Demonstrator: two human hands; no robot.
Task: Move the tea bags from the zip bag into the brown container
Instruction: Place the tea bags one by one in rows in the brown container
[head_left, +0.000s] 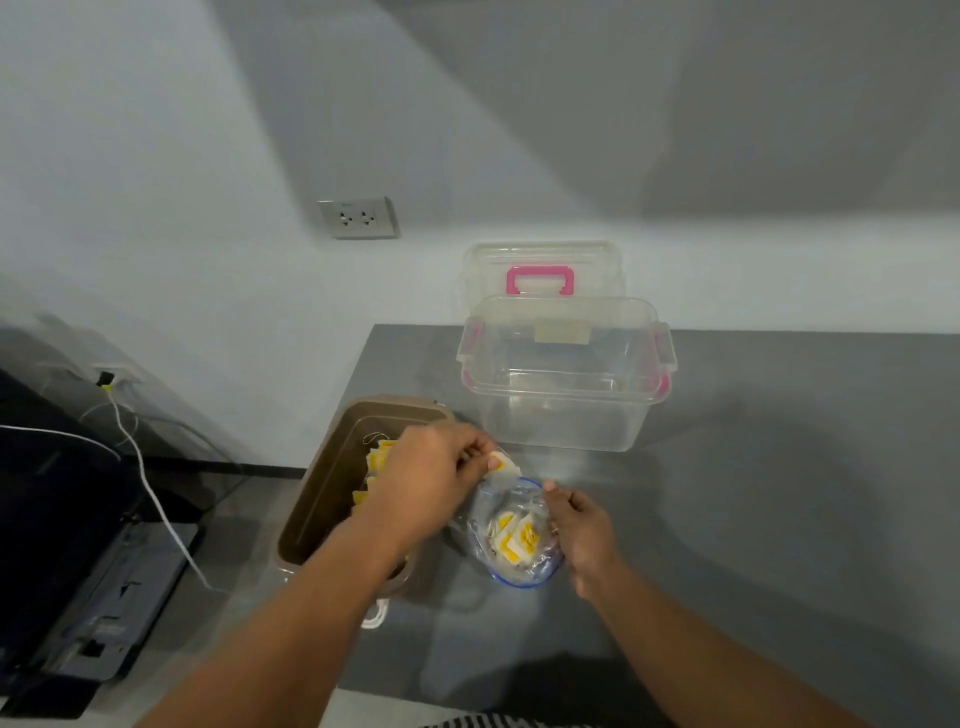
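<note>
My right hand (584, 535) pinched the zip bag (514, 535) open at three o'clock so my left hand (426, 478) could lift a tea bag (503, 462) toward the brown container (322, 499).

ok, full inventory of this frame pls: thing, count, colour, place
brown container: 1, brown, open, table's left edge
tea bags in container: several, yellow and white, partly hidden by the left hand
zip bag: 1, clear with blue seal, open, right of the brown container
tea bags in zip bag: several, yellow and white
held tea bag: 1, yellow and white, above the bag mouth
clear box: 1, clear with pink latches, behind the bag
clear lid: 1, pink handle, against the wall
table: 1, grey
wall socket: 1, grey
white cable: 1, left
left hand: pinching the held tea bag
right hand: holding the zip bag rim
</note>
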